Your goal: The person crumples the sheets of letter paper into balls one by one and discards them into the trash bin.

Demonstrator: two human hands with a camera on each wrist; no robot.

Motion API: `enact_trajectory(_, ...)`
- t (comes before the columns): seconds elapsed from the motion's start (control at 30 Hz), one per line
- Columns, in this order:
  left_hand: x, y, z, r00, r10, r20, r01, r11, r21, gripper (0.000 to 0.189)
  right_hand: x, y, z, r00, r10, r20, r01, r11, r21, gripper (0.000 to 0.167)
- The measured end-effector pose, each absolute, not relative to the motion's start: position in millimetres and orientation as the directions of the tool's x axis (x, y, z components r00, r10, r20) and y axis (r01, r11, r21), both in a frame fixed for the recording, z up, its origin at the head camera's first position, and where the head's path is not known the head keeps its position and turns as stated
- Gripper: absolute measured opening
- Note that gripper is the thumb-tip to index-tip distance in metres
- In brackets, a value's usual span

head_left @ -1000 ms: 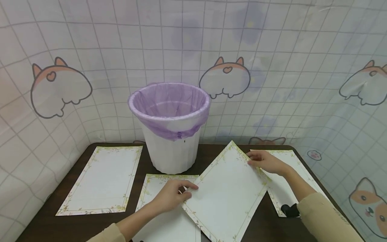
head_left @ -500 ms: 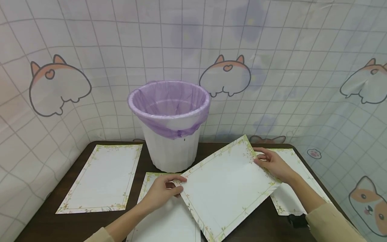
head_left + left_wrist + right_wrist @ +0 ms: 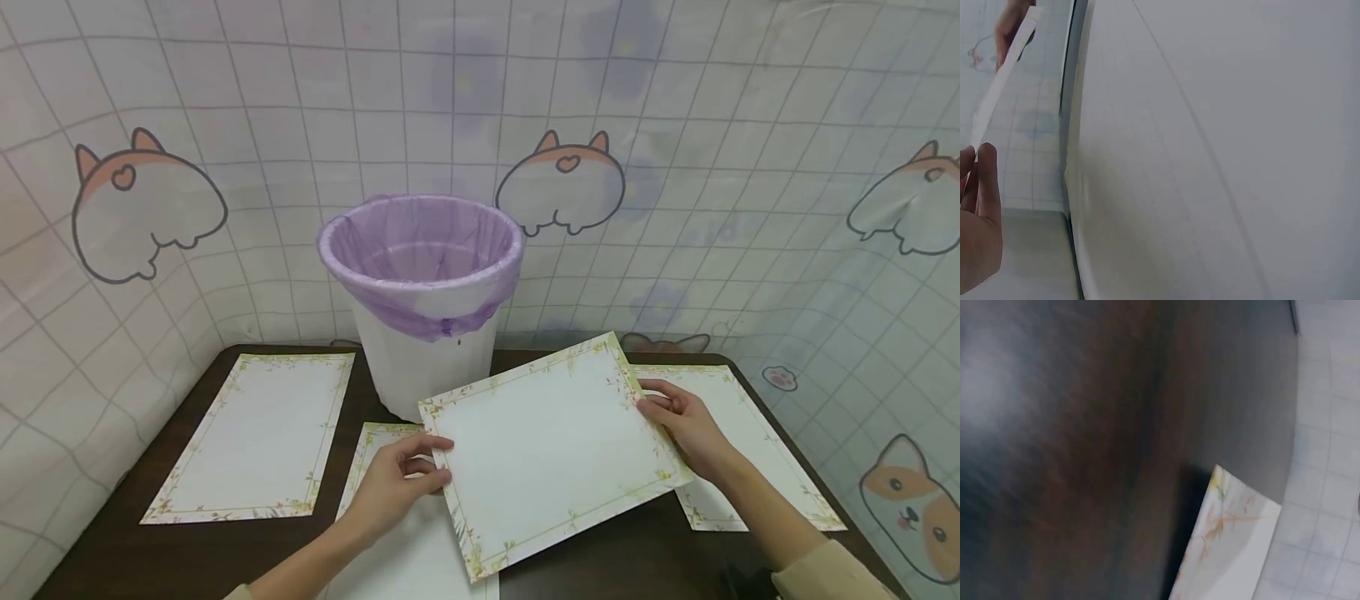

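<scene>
A bordered sheet (image 3: 555,458) slants in front of the bin (image 3: 420,367) and to its right, pinched along opposite edges by the fingers of the left hand (image 3: 390,487) and right hand (image 3: 690,427). It partly hides another sheet (image 3: 412,550) on the dark bench (image 3: 622,550); gridded fabric (image 3: 450,125) hangs behind the bin, and the right-wrist view is blurred.

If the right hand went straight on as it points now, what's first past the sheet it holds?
Past the floral-bordered sheet, the right hand would probably meet the purple-lined white bin, though depth is hard to judge.
</scene>
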State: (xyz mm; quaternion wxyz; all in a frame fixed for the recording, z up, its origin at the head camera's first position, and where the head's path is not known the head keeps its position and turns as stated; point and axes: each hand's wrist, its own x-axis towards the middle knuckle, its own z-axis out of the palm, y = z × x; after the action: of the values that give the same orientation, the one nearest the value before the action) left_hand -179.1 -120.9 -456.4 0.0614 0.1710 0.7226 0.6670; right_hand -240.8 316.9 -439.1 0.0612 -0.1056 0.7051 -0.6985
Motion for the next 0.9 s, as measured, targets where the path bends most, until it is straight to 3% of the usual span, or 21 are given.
enact_trajectory(0.13, -176.6, -123.4, -454.6, -0.941, 0.299, 0.156, 0.185, 0.07, 0.98, 0.037, -231.4, 316.3, -439.3, -0.957, -0.278, 0.083, -0.073, -0.045, -0.996, 0.025)
enact_trajectory(0.27, -175.9, -127.4, -453.2, -0.95, 0.274, 0.15, 0.179, 0.083, 0.98, 0.037, -225.2, 313.5, -441.6, -0.959, -0.268, 0.092, -0.094, -0.004, -0.996, 0.023)
enact_trajectory(0.4, -175.0, -129.7, -452.1, -0.956, 0.261, 0.131, 0.16, 0.093, 0.983, 0.037, -221.4, 311.5, -442.5, -0.947, -0.301, 0.11, -0.104, -0.036, -0.994, 0.028)
enact_trajectory(0.6, -174.2, -130.5, -449.0, -0.95, 0.269, 0.156, 0.185, 0.085, 0.979, 0.039, -221.2, 308.5, -441.9, -0.831, -0.517, 0.206, -0.153, -0.143, -0.978, 0.04)
enact_trajectory(0.9, -172.3, -125.7, -445.6, -0.954, 0.259, 0.149, 0.179, 0.099, 0.979, 0.04, -225.2, 290.4, -444.6, -0.72, -0.66, 0.214, -0.22, -0.075, -0.973, 0.037)
